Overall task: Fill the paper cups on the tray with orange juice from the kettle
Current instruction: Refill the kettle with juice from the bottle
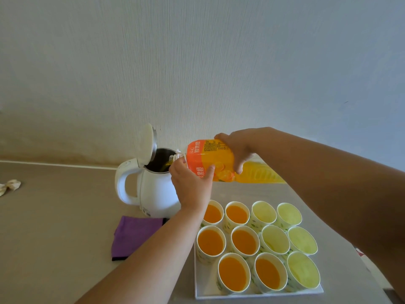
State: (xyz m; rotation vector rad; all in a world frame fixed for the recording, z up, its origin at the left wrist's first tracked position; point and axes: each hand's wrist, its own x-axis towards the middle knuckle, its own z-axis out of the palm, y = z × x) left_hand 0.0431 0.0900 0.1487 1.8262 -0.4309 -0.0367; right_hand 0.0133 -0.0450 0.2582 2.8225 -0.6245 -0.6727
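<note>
Above the open kettle, item by item.

Juice bottle (210, 154): tipped almost level, its neck reaching over the kettle (157, 194), whose lid (145, 145) stands hinged up. Both my hands have it.

Left hand (192, 185): fingers and thumb wrapped round the bottle's shoulder, just behind the neck.

Right hand (236, 148): curled over the labelled body from above, holding it firmly.

Kettle: white, on the counter (54, 238), near the tray's far left corner, handle turned left.

Tray (206, 279): white, carrying eleven paper cups in three rows.

Filled cups (211, 242): six, the left two of each row.

Empty cups (275, 239): five, on the right side.

Purple cloth (133, 233): flat, just in front of the kettle.

Crumpled paper (9, 186): far left of the counter.

Risks, as I judge them:
- The bottle mouth sits close to the kettle rim, so a small drift toward me would send juice down the white wall onto the cloth.
- Tipping too steeply could make the bottle gulp and splash.
- My left forearm crosses just above the far left cup, and lowering it could knock that cup over.

Not made out:
- Any stream of juice, or the level inside the dark kettle.
- The bottle's base, hidden behind my right forearm.
- Part of the far left cup, covered by my left forearm.
- A reddish scrap at the right edge, cut off by my right arm.
</note>
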